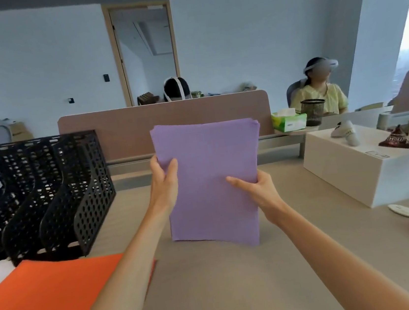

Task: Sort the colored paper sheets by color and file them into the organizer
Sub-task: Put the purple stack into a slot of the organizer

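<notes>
Right now, at the far-left edge of the desk (215, 295), the black mesh organizer (41, 195) is standing with its slots opening toward you. No colored paper is showing in any slot you can see, so the filing is looking not yet begun. Just in front of it, at the near-left corner, a pile of orange sheets (49, 302) is lying flat, seemingly gathered by color and waiting.

Toward the middle, your left hand (164, 185) is gripping the left edge of the purple sheets (210, 180), thumb on the front and fingers curled behind. The purple sheets are standing upright as one stack over the middle of the desk, slightly tilted. Whether the lower edge is touching the surface is not clear. The sheets are looking flat, matte and uncreased, with the top corners slightly fanned, so the stack is not quite squared.

Your right hand (256, 189) is pinching the stack's right edge lower down, thumb across the front. Near the right edge, a white box (354, 170) is sitting.

By this view, the sorting is appearing largely done, and both colors are waiting to go into the organizer.
</notes>
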Motion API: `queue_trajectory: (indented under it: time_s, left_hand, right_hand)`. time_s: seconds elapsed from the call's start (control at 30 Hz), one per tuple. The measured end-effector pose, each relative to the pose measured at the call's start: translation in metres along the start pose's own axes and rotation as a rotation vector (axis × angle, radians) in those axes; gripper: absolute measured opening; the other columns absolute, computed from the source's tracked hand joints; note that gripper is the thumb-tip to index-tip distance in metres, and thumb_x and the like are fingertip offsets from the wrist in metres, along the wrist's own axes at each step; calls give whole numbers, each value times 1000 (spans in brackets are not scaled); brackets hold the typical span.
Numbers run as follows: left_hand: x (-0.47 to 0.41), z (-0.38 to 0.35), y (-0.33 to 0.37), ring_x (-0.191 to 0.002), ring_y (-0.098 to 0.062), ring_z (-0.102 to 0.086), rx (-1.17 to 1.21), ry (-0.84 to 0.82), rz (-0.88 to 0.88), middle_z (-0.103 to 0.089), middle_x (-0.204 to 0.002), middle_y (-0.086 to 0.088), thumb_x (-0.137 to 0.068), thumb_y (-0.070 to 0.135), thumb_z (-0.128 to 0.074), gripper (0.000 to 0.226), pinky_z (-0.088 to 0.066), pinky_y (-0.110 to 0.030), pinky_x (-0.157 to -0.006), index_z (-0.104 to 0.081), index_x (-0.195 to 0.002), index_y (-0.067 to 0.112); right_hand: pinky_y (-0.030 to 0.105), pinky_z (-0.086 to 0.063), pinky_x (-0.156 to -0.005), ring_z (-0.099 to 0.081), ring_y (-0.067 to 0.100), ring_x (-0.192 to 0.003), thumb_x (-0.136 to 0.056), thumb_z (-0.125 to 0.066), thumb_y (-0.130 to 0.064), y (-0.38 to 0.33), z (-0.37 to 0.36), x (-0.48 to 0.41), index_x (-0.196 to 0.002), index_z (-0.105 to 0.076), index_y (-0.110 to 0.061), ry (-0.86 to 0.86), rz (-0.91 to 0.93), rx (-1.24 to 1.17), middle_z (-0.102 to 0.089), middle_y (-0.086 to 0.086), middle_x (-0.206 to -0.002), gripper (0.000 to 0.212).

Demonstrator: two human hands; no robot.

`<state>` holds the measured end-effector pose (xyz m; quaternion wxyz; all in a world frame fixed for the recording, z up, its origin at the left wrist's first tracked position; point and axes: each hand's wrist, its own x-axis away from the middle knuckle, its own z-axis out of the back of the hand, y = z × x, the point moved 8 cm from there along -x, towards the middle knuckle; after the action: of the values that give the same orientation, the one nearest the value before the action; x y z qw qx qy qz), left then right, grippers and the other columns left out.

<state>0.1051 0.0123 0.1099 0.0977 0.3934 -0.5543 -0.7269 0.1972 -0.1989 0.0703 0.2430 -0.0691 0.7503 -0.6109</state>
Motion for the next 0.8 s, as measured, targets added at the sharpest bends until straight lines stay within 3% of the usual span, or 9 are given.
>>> queue_trajectory:
  time_s: [0.1, 0.23, 0.33, 0.4, 0.5, 0.57, 0.63, 0.73, 0.8]
  left_hand:
    - [-6, -3, 22, -100, -14, -54, -66, 5, -98, -54, -109, 6, -101, 21, -45, 12, -40, -26, -80, -38, -111, 21]
    - [-5, 4, 43, -91, -12, -55, -45, 77, -226, -56, -109, 6, -102, 19, -41, 17, -44, -21, -73, -35, -117, 23]
    - [5, 3, 8, -91, -5, -60, 43, 53, -94, -58, -109, 12, -101, 18, -46, 22, -48, -23, -75, -35, -119, 24]
    - [13, 1, -13, -88, -15, -59, 0, 53, -5, -61, -104, 5, -100, 21, -47, 14, -46, -29, -73, -42, -113, 20]
    - [9, -1, 4, -82, -17, -51, -46, 41, -73, -56, -93, 4, -101, 23, -44, 14, -42, -31, -72, -44, -107, 10]
    - [4, 4, 20, -90, -14, -55, 63, 54, -128, -57, -103, 4, -102, 21, -45, 12, -45, -29, -78, -42, -112, 16]
    - [4, 9, 2, -101, -15, -57, 200, 85, -51, -57, -111, 6, -101, 19, -47, 19, -47, -28, -84, -38, -118, 21]
    - [25, -5, -52, -107, -19, -62, 137, -11, 157, -64, -111, 6, -99, 19, -52, 17, -49, -35, -92, -49, -116, 22]
    - [34, -6, -59, -107, -15, -65, 124, -32, 166, -68, -113, 5, -98, 20, -55, 16, -50, -36, -95, -57, -114, 22]
  right_hand:
    - [36, -58, -74, -72, 25, -89, -80, -78, -12, -22, -1, -6, -101, -71, -3, 25, 21, -76, -75, 9, -98, 23]
    - [38, -60, -74, -72, 25, -86, -84, -73, -11, -41, -7, -6, -102, -70, -4, 7, 94, -73, -74, 11, -98, 19]
    - [37, -59, -75, -72, 26, -90, -84, -73, -11, -9, -5, 3, -101, -71, -7, -4, 14, -25, -75, 10, -98, 18]
    - [35, -59, -71, -72, 26, -87, -87, -70, -12, 7, -7, 10, -98, -71, -9, -11, -25, 17, -75, 9, -96, 11]
    - [36, -60, -69, -72, 23, -79, -89, -68, -11, -11, -12, 2, -94, -71, -6, 20, 24, 18, -75, 9, -90, 7]
    - [36, -60, -70, -71, 20, -77, -87, -69, -9, -27, -14, -4, -93, -71, -6, 27, 80, 8, -74, 7, -87, 6]
    - [33, -59, -70, -71, 16, -77, -85, -71, -5, -14, -13, -1, -89, -71, -12, 38, 63, 7, -74, 0, -83, 8]
    - [26, -55, -69, -68, 15, -81, -82, -73, -3, 33, -7, 17, -82, -71, -17, 81, -30, 67, -73, -6, -78, 15]
    - [27, -54, -64, -66, 16, -77, -83, -73, -10, 43, -5, 21, -81, -70, -16, 109, -47, 63, -71, -4, -75, 8]
